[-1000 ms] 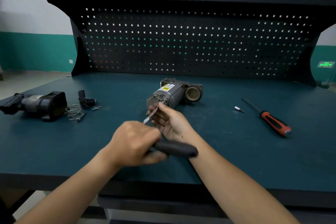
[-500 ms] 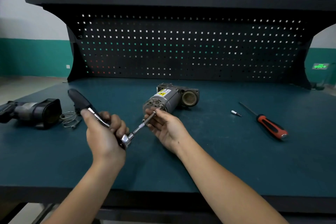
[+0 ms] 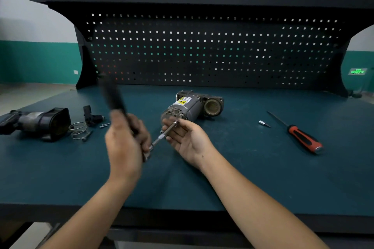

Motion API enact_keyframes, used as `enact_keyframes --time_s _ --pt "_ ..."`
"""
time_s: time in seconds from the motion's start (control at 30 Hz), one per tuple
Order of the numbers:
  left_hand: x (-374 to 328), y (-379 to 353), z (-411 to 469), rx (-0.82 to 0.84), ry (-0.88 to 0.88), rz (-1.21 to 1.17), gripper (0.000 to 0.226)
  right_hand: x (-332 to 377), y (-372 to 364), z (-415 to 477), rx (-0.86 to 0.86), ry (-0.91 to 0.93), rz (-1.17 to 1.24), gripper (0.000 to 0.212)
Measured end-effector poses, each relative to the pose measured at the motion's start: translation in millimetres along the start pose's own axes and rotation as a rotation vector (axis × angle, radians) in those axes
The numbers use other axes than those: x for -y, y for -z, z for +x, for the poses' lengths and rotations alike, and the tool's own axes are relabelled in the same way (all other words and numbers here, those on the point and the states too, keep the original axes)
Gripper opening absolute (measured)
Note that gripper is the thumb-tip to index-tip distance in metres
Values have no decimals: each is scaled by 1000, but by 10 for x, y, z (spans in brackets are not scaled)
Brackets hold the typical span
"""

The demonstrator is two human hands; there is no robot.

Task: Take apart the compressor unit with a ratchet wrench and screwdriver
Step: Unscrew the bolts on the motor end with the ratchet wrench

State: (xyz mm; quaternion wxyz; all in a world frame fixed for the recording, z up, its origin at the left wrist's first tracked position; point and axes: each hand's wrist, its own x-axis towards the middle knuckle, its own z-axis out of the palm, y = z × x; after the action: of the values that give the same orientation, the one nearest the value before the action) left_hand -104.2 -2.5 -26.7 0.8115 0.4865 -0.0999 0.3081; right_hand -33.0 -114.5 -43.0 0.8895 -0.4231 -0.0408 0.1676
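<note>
The grey compressor unit [image 3: 189, 106] with a yellow label lies on its side at the middle of the bench. My left hand [image 3: 126, 141] grips the ratchet wrench [image 3: 113, 95], whose black handle points up and back, blurred by motion. Its silver extension bar [image 3: 164, 136] runs up to a bolt on the compressor's near end face. My right hand [image 3: 186, 137] holds the extension bar between its fingertips near the socket end. A red and black screwdriver [image 3: 301, 137] lies on the bench to the right, untouched.
A removed black housing part [image 3: 38, 122] lies at the left with a wire spring [image 3: 78, 130], a small black part [image 3: 91, 116] and loose screws [image 3: 104, 125]. A small silver socket bit [image 3: 264, 123] lies near the screwdriver. A black pegboard [image 3: 202, 50] backs the green bench [image 3: 242, 178].
My left hand has swung the ratchet handle from low near my right wrist, round to the left, and up to nearly upright. My right hand stays on the extension bar.
</note>
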Motion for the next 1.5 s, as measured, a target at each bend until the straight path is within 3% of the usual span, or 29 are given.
enact_keyframes --time_s 0.13,0.2,0.27,0.37,0.4,0.47,0.53,0.6,0.63,0.67,0.73,0.8,0.9,0.97,1.07,1.1,1.17,1.23,1.27,1.3,1.37,1.4,1.47,1.5 --pt "-12 115 204 -359 435 -468 45 -7 -14 -3 38 9 6 21" --pt "15 147 189 -380 474 -521 43 -11 -14 4 34 24 -12 21" --pt "22 120 140 -327 395 -474 48 -9 -7 11 21 36 -23 22" --pt "46 52 65 -123 153 -198 54 -11 -6 23 -5 52 -40 21" --pt "53 65 50 22 -1 -15 52 -15 -7 27 -15 56 -50 19" --pt "42 106 46 374 -498 555 32 -21 -8 35 -40 57 -70 16" --pt "94 181 84 781 -973 858 30 -25 -4 32 -67 49 -100 13" --pt "155 236 125 920 -1104 925 35 -30 4 24 -81 47 -125 13" --pt "171 226 97 841 -1082 884 34 -28 9 20 -83 48 -124 13" --pt "165 191 41 680 -953 794 33 -21 12 15 -79 48 -113 13" --pt "110 80 -58 234 -403 378 44 -6 8 7 -49 37 -60 16" --pt "73 18 -27 -88 75 -52 54 5 -2 5 -6 20 -1 18" --pt "11 50 81 -335 369 -387 53 -1 -20 9 22 43 10 18" --pt "30 72 76 -357 381 -439 52 -8 -28 16 2 71 -13 20" --pt "35 6 10 -161 185 -261 53 -3 -27 13 -33 95 -56 20" --pt "23 5 -8 -19 18 -65 52 -2 -25 15 -47 99 -69 19" --pt "15 48 32 379 -536 555 29 -9 -28 18 -74 97 -82 15" --pt "22 109 96 830 -988 898 17 -22 -27 20 -93 93 -98 13" --pt "12 123 124 964 -1046 973 25 -27 -26 23 -97 93 -105 14" --pt "39 146 135 983 -1089 997 30 -29 -27 25 -100 90 -109 14" --pt "55 128 59 774 -977 927 21 -16 -33 28 -92 72 -90 16" --pt "54 101 -16 570 -802 802 21 -7 -38 27 -81 58 -65 16" --pt "50 -4 -105 176 -222 287 42 10 -36 12 -47 35 -20 18" --pt "44 -33 -111 43 -22 53 52 18 -34 3 -30 31 -8 18"
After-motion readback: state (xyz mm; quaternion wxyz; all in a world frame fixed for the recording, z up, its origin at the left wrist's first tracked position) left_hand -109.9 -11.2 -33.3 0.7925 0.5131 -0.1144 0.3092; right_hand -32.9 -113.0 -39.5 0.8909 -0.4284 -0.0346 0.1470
